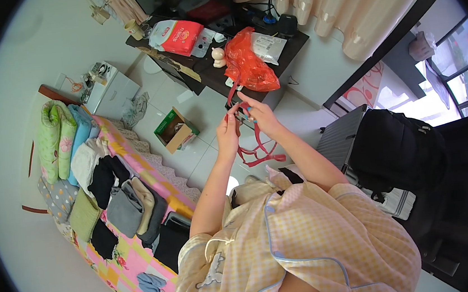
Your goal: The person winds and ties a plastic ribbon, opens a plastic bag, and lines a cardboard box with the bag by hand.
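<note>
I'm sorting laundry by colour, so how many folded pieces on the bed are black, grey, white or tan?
Counting the folded clothes on the bed, as far as the view shows:
Black: 3
Grey: 2
White: 1
Tan: 1
Total: 7
Both hands, left and right, hold a red strappy garment.

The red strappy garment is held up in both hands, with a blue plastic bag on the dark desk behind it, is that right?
Not quite: in the head view the plastic bag on the dark desk is red-orange, not blue. Both the left hand and right hand do hold up the red strappy garment.
</note>
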`<state>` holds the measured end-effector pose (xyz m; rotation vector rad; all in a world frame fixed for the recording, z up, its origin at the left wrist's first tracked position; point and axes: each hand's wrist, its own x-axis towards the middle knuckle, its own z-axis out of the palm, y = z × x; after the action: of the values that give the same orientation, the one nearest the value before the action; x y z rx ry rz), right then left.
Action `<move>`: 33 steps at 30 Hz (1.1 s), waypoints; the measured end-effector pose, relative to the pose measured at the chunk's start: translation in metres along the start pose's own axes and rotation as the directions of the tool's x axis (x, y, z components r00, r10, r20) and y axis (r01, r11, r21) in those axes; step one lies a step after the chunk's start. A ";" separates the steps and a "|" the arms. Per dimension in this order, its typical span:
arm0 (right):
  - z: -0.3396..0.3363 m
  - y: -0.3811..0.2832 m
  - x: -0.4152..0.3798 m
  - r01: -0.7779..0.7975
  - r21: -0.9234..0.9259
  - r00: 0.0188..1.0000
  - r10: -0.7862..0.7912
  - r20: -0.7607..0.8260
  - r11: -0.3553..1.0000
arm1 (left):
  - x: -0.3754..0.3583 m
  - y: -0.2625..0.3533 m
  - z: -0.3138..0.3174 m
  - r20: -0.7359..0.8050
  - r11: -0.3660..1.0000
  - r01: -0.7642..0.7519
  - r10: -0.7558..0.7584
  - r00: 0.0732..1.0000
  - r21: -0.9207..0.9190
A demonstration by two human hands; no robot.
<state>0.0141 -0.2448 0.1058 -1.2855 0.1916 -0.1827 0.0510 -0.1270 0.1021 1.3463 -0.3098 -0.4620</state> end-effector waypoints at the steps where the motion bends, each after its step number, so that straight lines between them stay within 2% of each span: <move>1: 0.003 0.001 -0.001 0.001 0.001 1.000 -0.001 0.000 1.000 | 0.001 -0.004 0.000 0.000 1.000 0.000 0.000 1.000 0.001; 3: 0.011 0.003 -0.006 0.165 -0.268 0.986 -0.165 0.025 0.949 | 0.002 -0.012 -0.001 0.020 0.989 -0.037 0.035 0.999 0.145; 4: 0.011 0.003 -0.007 0.166 -0.268 0.986 -0.165 0.026 0.949 | 0.003 -0.014 0.000 0.032 0.975 -0.057 0.051 0.998 0.215; 5: 0.011 0.003 -0.007 0.113 -0.255 0.994 -0.107 0.036 0.960 | 0.003 -0.017 0.004 0.019 0.964 -0.158 0.158 0.987 0.212; 7: 0.013 0.003 -0.008 0.062 -0.240 0.997 -0.052 0.048 0.969 | 0.000 -0.011 0.007 0.017 0.963 -0.121 0.120 0.993 0.240; 9: 0.018 0.004 -0.010 0.158 -0.221 0.987 -0.151 0.048 0.962 | -0.001 -0.011 0.005 0.016 0.959 -0.079 0.078 0.997 0.270; 12: 0.018 0.010 -0.011 0.132 -0.220 0.991 -0.127 0.036 0.967 | 0.000 -0.015 0.003 0.024 0.980 -0.027 0.023 0.999 0.195; 14: 0.018 0.009 -0.012 0.093 -0.166 0.995 -0.085 0.050 0.982 | -0.001 -0.013 0.002 0.082 0.996 0.074 -0.070 0.994 -0.047; 15: 0.018 0.008 -0.013 0.052 -0.114 0.997 -0.044 0.066 0.992 | -0.003 -0.004 0.005 0.006 0.985 0.126 -0.127 0.992 -0.118; 16: 0.015 0.010 -0.015 0.051 -0.112 0.997 -0.044 0.064 0.992 | -0.002 -0.006 0.004 0.009 0.985 0.129 -0.128 0.992 -0.117; 18: 0.002 0.020 -0.016 0.055 -0.253 0.987 -0.015 0.159 0.966 | 0.010 -0.014 -0.006 -0.086 0.883 -0.071 0.036 0.996 -0.464; 19: -0.002 0.025 -0.015 0.061 -0.252 0.990 -0.027 0.137 0.966 | 0.019 -0.016 -0.017 -0.095 0.776 -0.095 0.045 0.994 -0.624; 20: -0.011 0.028 -0.016 0.061 -0.252 0.991 -0.028 0.132 0.966 | 0.025 -0.018 -0.033 -0.082 0.737 -0.016 -0.054 0.995 -0.676; 21: -0.021 0.025 -0.018 -0.004 -0.399 0.987 0.068 0.147 0.917 | 0.021 0.013 -0.027 -0.127 0.703 -0.005 -0.122 0.984 -0.712; 22: -0.031 0.023 -0.020 -0.061 -0.537 0.976 0.164 0.146 0.841 | 0.026 0.011 -0.042 -0.128 0.654 -0.025 -0.111 0.986 -0.756; 23: -0.046 0.037 -0.020 -0.109 -0.517 0.984 0.166 0.065 0.849 | 0.033 0.011 -0.063 -0.129 0.602 -0.043 -0.100 0.987 -0.798; 24: -0.061 0.050 -0.020 -0.109 -0.518 0.985 0.164 0.060 0.849 | 0.038 0.015 -0.083 -0.108 0.557 -0.049 -0.074 0.991 -0.829; 26: -0.093 0.068 -0.022 -0.091 -0.458 0.995 0.061 -0.080 0.884 | 0.043 0.032 -0.110 -0.249 0.567 -0.090 -0.210 0.945 -0.819; 27: -0.108 0.068 -0.026 -0.092 -0.459 0.995 0.059 -0.086 0.884 | 0.049 0.026 -0.138 -0.211 0.595 -0.097 -0.124 0.970 -0.798; 28: -0.123 0.067 -0.031 -0.200 -0.466 0.976 0.132 -0.173 0.862 | 0.048 0.041 -0.146 -0.328 0.573 -0.168 -0.188 0.926 -0.802; 29: -0.133 0.067 -0.035 -0.306 -0.464 0.944 0.203 -0.259 0.831 | 0.051 0.042 -0.165 -0.362 0.569 -0.201 -0.183 0.914 -0.797; 30: -0.139 0.069 -0.038 -0.307 -0.464 0.944 0.202 -0.262 0.831 | 0.052 0.040 -0.186 -0.347 0.524 -0.208 -0.182 0.920 -0.826; 32: -0.146 0.072 -0.040 -0.268 -0.178 0.922 0.198 -0.334 0.947 | 0.048 0.045 -0.187 -0.401 0.584 -0.181 -0.271 0.875 -0.791; 33: -0.143 0.067 -0.039 -0.267 -0.178 0.921 0.197 -0.335 0.947 | 0.048 0.043 -0.189 -0.399 0.583 -0.180 -0.271 0.876 -0.792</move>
<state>-0.0568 -0.3505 0.0041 -1.4377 0.6521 -0.1631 0.1877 0.0182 0.1034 0.4923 0.3590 -0.2289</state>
